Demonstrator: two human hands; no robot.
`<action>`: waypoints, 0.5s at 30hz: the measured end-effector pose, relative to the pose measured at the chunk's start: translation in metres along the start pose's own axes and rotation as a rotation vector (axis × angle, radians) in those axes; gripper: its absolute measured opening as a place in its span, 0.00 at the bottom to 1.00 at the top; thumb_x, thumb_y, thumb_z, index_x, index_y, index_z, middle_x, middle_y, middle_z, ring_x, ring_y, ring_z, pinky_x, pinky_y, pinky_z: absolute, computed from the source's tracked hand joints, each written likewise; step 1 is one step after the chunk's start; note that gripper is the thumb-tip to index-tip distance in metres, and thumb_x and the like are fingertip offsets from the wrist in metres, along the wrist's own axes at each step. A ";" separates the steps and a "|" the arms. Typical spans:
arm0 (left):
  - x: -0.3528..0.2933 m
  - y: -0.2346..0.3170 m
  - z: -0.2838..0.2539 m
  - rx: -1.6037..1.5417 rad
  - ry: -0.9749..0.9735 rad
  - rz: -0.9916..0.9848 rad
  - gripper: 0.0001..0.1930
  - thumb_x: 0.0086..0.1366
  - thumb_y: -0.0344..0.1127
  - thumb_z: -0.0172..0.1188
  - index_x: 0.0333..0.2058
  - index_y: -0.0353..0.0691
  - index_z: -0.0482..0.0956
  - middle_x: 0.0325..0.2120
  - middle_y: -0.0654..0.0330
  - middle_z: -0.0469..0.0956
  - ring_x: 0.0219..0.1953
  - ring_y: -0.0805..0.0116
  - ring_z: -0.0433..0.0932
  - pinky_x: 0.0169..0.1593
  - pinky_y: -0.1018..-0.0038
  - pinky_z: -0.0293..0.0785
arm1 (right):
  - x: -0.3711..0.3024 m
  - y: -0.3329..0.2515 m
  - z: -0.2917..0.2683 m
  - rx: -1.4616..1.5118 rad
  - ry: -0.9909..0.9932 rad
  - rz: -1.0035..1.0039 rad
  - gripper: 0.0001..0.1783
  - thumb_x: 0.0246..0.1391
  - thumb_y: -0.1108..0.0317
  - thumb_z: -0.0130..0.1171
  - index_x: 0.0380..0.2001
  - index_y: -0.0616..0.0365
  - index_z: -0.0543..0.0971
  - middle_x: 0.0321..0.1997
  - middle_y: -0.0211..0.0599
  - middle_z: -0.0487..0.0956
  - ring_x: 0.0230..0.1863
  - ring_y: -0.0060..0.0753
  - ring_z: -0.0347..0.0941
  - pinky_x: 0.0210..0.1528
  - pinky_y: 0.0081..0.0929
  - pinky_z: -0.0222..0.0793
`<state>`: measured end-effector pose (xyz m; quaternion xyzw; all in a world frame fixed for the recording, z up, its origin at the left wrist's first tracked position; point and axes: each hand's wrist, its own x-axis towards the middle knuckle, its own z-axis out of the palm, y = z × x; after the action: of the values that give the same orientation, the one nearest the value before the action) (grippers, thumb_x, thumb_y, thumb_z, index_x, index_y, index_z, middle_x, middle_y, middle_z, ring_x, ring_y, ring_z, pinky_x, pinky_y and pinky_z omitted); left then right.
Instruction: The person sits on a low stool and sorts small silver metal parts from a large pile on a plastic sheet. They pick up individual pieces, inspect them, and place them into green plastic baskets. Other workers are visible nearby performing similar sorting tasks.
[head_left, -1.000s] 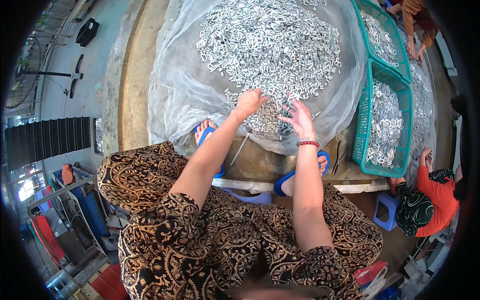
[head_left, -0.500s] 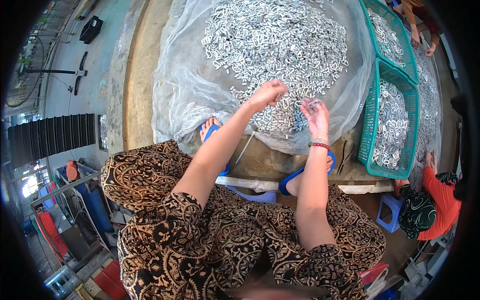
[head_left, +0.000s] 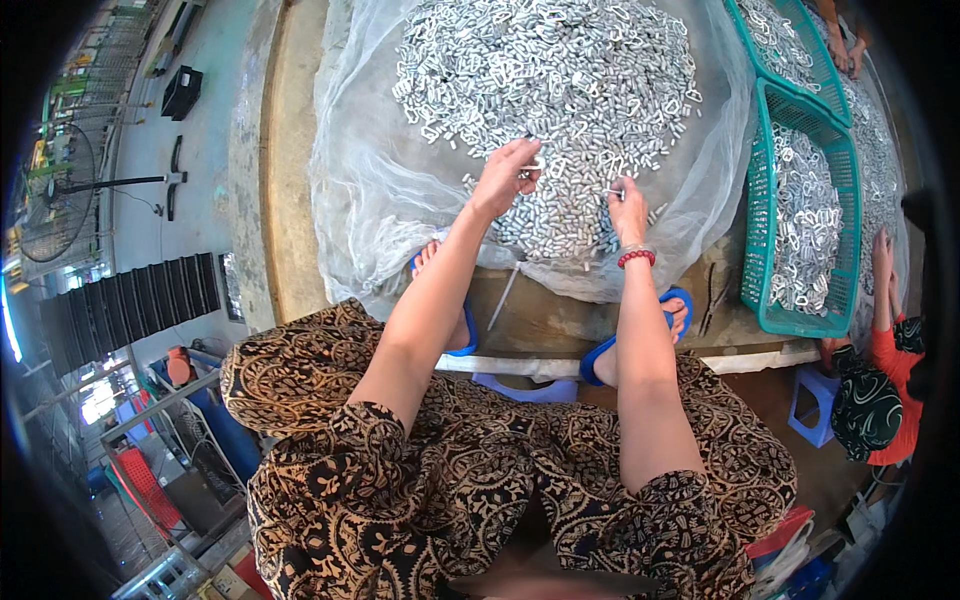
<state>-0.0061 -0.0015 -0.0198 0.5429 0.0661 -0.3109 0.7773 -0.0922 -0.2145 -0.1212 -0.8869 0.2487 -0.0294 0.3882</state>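
Hundreds of small silver metal loops and stubby cylinders (head_left: 550, 80) lie heaped at top ctr of the frame, spread on a crinkled, see-through whitish sheet (head_left: 375, 180). Just below the heap, nearer frame ctr, is a patch of mostly short silver-grey cylinders (head_left: 550, 238).

L hand (head_left: 503, 180), bare, is over the L edge of that patch; thumb & fingers drawn together, pinching a pale silver ring-like pc (head_left: 531, 172). R hand (head_left: 630, 215), at the patch's R edge, is also narrowed to a pinch w/ a small silver metal pc (head_left: 618, 193) at the fingertips, exact shape too small to tell. R wrist wears a red bead bracelet (head_left: 636, 259).

Below the sheet, approx ctr, a thin white stick (head_left: 504, 298) lies slanted btwn the feet, which are in blue rubber flip-flops (head_left: 600, 362). Person's black-and-tan patterned clothing (head_left: 500, 470) fills bottom ctr.

Upper R: two teal plastic mesh baskets (head_left: 800, 323), end to end, both w/ silver loops inside. Far R: co-worker w/ orange-red sleeve (head_left: 885, 350); another person's hands (head_left: 850, 55) at top R. Upper L: black open box (head_left: 182, 93) on the floor.
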 end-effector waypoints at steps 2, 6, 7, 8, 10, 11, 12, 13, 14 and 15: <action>-0.006 0.013 -0.011 -0.162 -0.052 0.050 0.06 0.61 0.36 0.54 0.28 0.42 0.70 0.28 0.62 0.71 0.27 0.70 0.71 0.21 0.81 0.62 | -0.002 0.007 0.007 0.145 0.043 0.017 0.10 0.43 0.69 0.63 0.30 0.57 0.75 0.29 0.44 0.79 0.31 0.44 0.75 0.35 0.35 0.67; 0.006 0.010 -0.017 -0.185 -0.032 -0.040 0.04 0.57 0.30 0.57 0.29 0.42 0.70 0.29 0.63 0.73 0.27 0.74 0.71 0.21 0.82 0.62 | -0.005 0.007 0.000 0.487 0.032 0.211 0.09 0.44 0.69 0.65 0.28 0.60 0.77 0.27 0.36 0.80 0.28 0.36 0.74 0.32 0.31 0.67; 0.013 0.004 -0.016 -0.155 -0.042 -0.054 0.04 0.56 0.30 0.57 0.29 0.42 0.70 0.29 0.63 0.73 0.27 0.75 0.71 0.21 0.82 0.62 | -0.007 0.003 -0.004 0.590 -0.026 0.354 0.10 0.44 0.69 0.65 0.29 0.60 0.77 0.27 0.34 0.80 0.29 0.34 0.74 0.31 0.29 0.67; 0.020 -0.005 -0.012 -0.043 -0.016 -0.115 0.07 0.55 0.29 0.60 0.32 0.44 0.71 0.28 0.65 0.72 0.24 0.77 0.69 0.20 0.84 0.60 | -0.011 0.003 -0.014 0.868 -0.173 0.509 0.09 0.49 0.69 0.63 0.32 0.61 0.77 0.30 0.33 0.80 0.33 0.31 0.75 0.32 0.26 0.69; 0.034 -0.022 -0.004 0.555 0.098 -0.155 0.09 0.54 0.36 0.63 0.31 0.39 0.75 0.24 0.59 0.75 0.25 0.74 0.74 0.25 0.78 0.68 | -0.016 -0.006 -0.029 1.246 -0.257 0.458 0.07 0.51 0.70 0.61 0.33 0.60 0.76 0.33 0.36 0.79 0.35 0.32 0.75 0.33 0.25 0.70; 0.040 -0.030 0.000 0.930 0.190 -0.095 0.11 0.53 0.38 0.64 0.29 0.37 0.76 0.23 0.56 0.77 0.26 0.69 0.77 0.29 0.73 0.72 | -0.019 -0.012 -0.035 1.458 -0.303 0.431 0.06 0.52 0.70 0.60 0.33 0.59 0.76 0.34 0.37 0.79 0.36 0.32 0.76 0.33 0.25 0.71; 0.042 -0.038 0.005 1.320 0.240 0.202 0.17 0.50 0.43 0.66 0.27 0.33 0.77 0.24 0.47 0.78 0.32 0.56 0.80 0.37 0.64 0.74 | -0.022 -0.016 -0.044 1.593 -0.388 0.353 0.06 0.53 0.71 0.58 0.34 0.60 0.76 0.38 0.40 0.78 0.37 0.34 0.76 0.34 0.28 0.73; 0.045 -0.041 0.008 1.345 0.245 0.219 0.17 0.50 0.44 0.66 0.26 0.33 0.77 0.24 0.46 0.78 0.33 0.52 0.79 0.37 0.62 0.74 | -0.021 -0.021 -0.048 1.626 -0.372 0.396 0.06 0.53 0.71 0.58 0.34 0.60 0.76 0.38 0.41 0.78 0.38 0.36 0.75 0.36 0.29 0.74; 0.044 -0.044 0.011 1.375 0.242 0.216 0.18 0.49 0.45 0.66 0.26 0.33 0.77 0.25 0.45 0.78 0.33 0.49 0.78 0.37 0.61 0.73 | -0.024 -0.025 -0.054 1.679 -0.393 0.409 0.06 0.53 0.72 0.57 0.35 0.61 0.76 0.39 0.42 0.78 0.40 0.37 0.75 0.38 0.30 0.74; 0.045 -0.042 0.013 1.424 0.212 0.152 0.18 0.48 0.46 0.67 0.26 0.33 0.77 0.26 0.45 0.78 0.34 0.46 0.78 0.38 0.59 0.73 | -0.023 -0.029 -0.057 1.695 -0.362 0.485 0.06 0.53 0.72 0.57 0.35 0.61 0.76 0.40 0.43 0.77 0.41 0.38 0.75 0.39 0.31 0.74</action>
<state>0.0032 -0.0407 -0.0680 0.9479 -0.1153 -0.1694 0.2438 -0.1142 -0.2253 -0.0581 -0.2172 0.2589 0.0197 0.9410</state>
